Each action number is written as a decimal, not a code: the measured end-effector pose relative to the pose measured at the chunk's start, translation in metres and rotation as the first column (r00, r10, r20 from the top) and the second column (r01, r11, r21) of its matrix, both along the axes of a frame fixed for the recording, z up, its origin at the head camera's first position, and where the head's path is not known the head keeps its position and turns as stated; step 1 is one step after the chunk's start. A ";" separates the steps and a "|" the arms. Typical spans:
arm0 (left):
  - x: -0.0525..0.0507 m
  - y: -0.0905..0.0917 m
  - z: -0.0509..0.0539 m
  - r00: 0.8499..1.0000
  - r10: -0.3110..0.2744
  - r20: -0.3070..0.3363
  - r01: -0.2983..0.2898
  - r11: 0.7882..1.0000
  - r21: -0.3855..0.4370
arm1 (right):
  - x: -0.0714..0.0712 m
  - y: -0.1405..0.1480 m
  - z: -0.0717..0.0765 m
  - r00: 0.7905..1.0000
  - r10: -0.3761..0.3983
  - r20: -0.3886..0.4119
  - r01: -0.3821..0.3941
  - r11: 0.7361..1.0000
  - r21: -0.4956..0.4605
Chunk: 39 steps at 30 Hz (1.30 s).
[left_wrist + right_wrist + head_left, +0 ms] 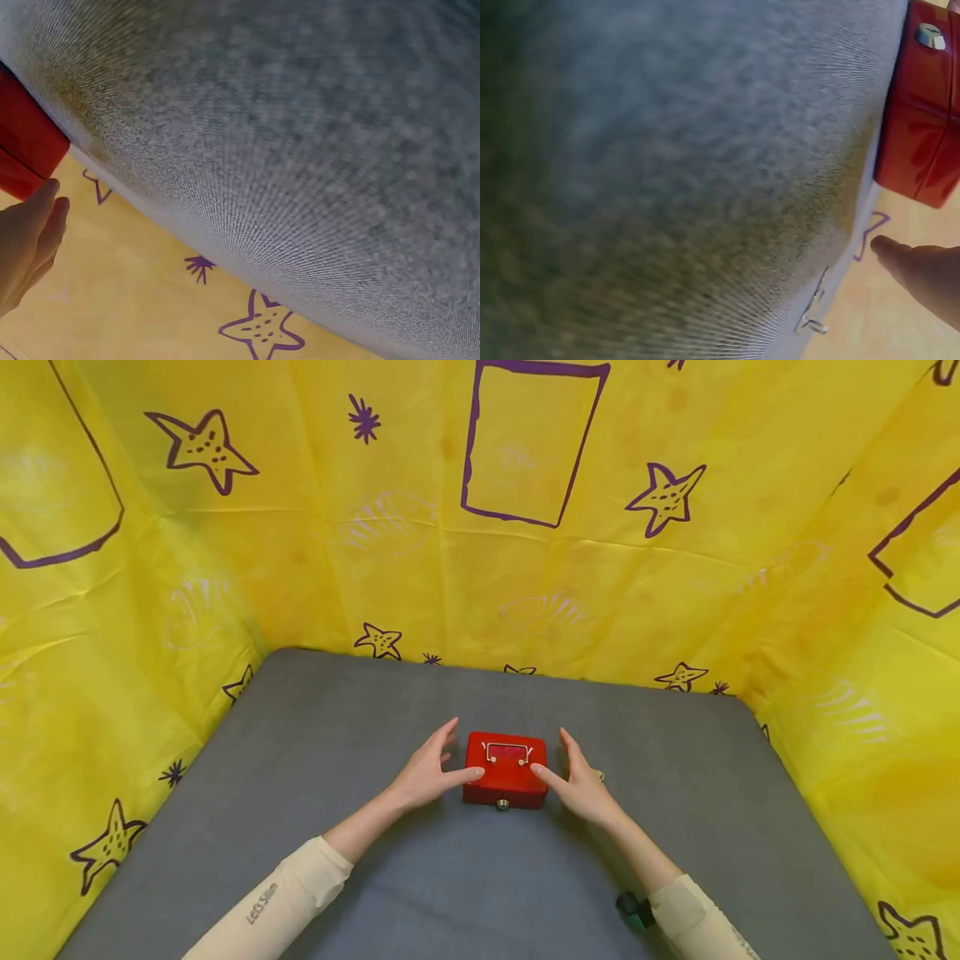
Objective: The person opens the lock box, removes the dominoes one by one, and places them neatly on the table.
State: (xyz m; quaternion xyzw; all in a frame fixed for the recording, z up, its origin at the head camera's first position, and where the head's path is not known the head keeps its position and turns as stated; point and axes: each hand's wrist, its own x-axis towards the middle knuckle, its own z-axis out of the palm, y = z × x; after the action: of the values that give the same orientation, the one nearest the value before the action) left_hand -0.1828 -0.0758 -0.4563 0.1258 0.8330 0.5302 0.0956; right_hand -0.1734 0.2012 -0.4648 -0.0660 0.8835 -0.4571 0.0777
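Observation:
A red cash box [506, 787] lies closed on the grey table, its metal handle [507, 746] folded on the lid and a round key lock [502, 805] at the front. To its left is my left hand [426, 777], fingers extended and the thumb reaching to the lid's left edge. My right hand [583, 787] mirrors it on the right, thumb at the lid's right edge. Whether the thumbs touch the box I cannot tell. In the right wrist view, the box's lock side [922, 112] is above the right hand's extended digit [922, 270].
A small metal object [598, 774], partly hidden behind my right hand, lies on the grey table [360, 710]; its thin metal shape [812, 307] also shows in the right wrist view. Yellow patterned cloth [480, 577] walls the table at the back and sides.

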 end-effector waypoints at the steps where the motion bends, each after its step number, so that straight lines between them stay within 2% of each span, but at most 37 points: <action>1: 0.000 0.000 -0.001 1.000 -0.004 0.012 0.004 1.000 0.002 | 0.001 0.000 -0.001 1.000 0.008 0.002 -0.008 1.000 -0.008; 4: 0.001 0.001 -0.002 0.999 -0.009 0.049 0.009 1.000 -0.002 | 0.002 -0.001 -0.003 1.000 0.022 0.012 -0.022 0.999 -0.034; 9: 0.002 0.001 -0.004 0.997 -0.015 0.076 0.017 1.000 -0.023 | 0.004 -0.001 -0.005 0.999 0.037 0.033 -0.036 0.999 -0.037; 18: 0.002 0.001 -0.004 0.996 -0.060 0.072 0.061 0.998 -0.015 | 0.004 -0.002 -0.009 0.997 0.066 0.045 -0.066 0.998 -0.011; 27: -0.003 -0.001 -0.013 0.989 -0.125 0.083 0.126 0.992 -0.017 | 0.007 -0.004 -0.010 0.994 0.082 0.067 -0.081 0.996 -0.025; 33: -0.004 -0.001 -0.014 0.980 -0.185 0.077 0.184 0.983 0.014 | 0.009 -0.006 -0.009 0.992 0.112 0.066 -0.108 0.993 -0.057; 39: -0.005 -0.001 -0.015 0.978 -0.195 0.070 0.194 0.981 0.019 | 0.007 -0.007 -0.012 0.992 0.111 0.065 -0.107 0.992 -0.060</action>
State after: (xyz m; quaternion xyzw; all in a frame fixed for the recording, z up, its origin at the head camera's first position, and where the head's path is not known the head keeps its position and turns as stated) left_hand -0.1880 -0.0770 -0.4711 0.1882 0.8096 0.5273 0.1762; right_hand -0.1661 0.1940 -0.4765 -0.1006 0.8622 -0.4788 0.1309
